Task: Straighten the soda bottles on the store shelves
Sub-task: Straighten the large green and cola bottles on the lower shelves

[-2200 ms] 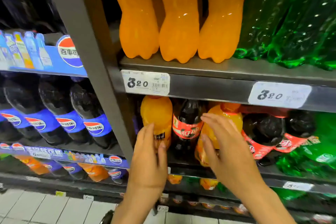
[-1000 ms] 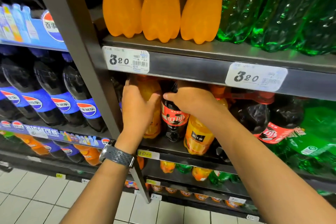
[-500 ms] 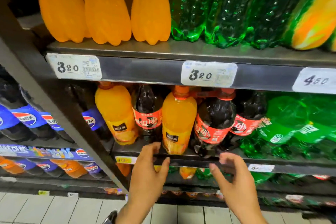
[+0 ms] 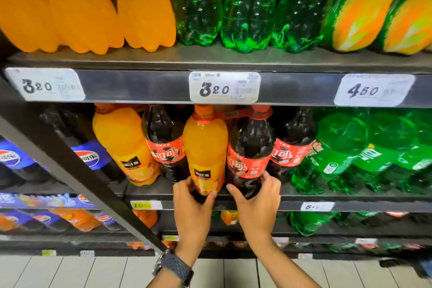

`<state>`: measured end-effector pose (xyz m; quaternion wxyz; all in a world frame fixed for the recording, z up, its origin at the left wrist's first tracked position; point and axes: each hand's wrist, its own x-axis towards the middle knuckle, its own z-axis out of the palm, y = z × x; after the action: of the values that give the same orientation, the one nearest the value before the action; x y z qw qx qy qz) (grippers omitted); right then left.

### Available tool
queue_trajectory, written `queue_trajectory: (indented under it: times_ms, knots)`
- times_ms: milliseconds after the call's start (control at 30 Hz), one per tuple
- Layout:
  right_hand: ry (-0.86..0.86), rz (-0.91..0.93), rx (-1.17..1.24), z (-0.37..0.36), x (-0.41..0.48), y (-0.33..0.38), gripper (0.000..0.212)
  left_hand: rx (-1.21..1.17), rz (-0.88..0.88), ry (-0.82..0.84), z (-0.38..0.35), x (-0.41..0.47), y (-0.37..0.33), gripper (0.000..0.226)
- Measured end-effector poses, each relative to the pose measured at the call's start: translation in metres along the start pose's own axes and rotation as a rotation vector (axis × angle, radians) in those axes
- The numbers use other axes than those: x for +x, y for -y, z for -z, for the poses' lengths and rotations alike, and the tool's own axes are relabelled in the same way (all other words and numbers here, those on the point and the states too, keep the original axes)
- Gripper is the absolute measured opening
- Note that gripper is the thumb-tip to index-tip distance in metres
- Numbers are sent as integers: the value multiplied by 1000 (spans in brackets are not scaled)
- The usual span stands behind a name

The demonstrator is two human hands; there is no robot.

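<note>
On the middle shelf [image 4: 149, 190] stand small soda bottles. My left hand [image 4: 192, 208] grips the base of an orange bottle [image 4: 205, 147] with a black label. My right hand [image 4: 256, 203] holds the bottom of a dark cola bottle [image 4: 250, 147] with a red label, right beside it. To the left stand another orange bottle [image 4: 121, 140], leaning left, and a second cola bottle [image 4: 163, 140]. A third cola bottle [image 4: 292, 145] sits to the right, then green bottles [image 4: 339, 147].
The shelf above carries big orange bottles [image 4: 81, 7] and big green bottles [image 4: 245, 7]; its edge bears price tags [image 4: 224, 87]. A dark slanted upright [image 4: 77, 177] divides this bay from blue-labelled cola bottles [image 4: 88, 159] at left. Lower shelves hold more bottles above a tiled floor [image 4: 93, 271].
Both hands left the two leftmost bottles, dropped below the shelf edge, then rose onto the bases of the orange bottle and the cola bottle further right. The view shifted right.
</note>
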<state>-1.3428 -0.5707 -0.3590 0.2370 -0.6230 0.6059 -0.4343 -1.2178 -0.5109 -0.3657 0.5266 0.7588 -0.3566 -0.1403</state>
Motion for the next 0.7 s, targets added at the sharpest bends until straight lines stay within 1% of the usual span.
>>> queue_trajectory:
  times_ms: [100,200,233,333,533,600,700]
  knots:
    - [86,64,-46,8,-2,-8,78,-7,-7,-12,-1,0,2,56]
    - [82,126,-125,17,-1,-9,85,22,-11,-16,2,1,6,62]
    - [77,135,-117,18,0,-8,86,26,-16,-24,3,1,6,63]
    - [101,58,16,17,6,0,82,20,-39,-42,3,1,3,57]
    - [119,35,63,21,9,-8,72,12,-42,-59,-2,-1,6,51]
    - [164,41,41,23,12,-8,74,-3,-19,-76,-6,-4,7,51]
    - [300,44,79,33,17,-11,80,-4,-18,-131,-8,-11,2,44]
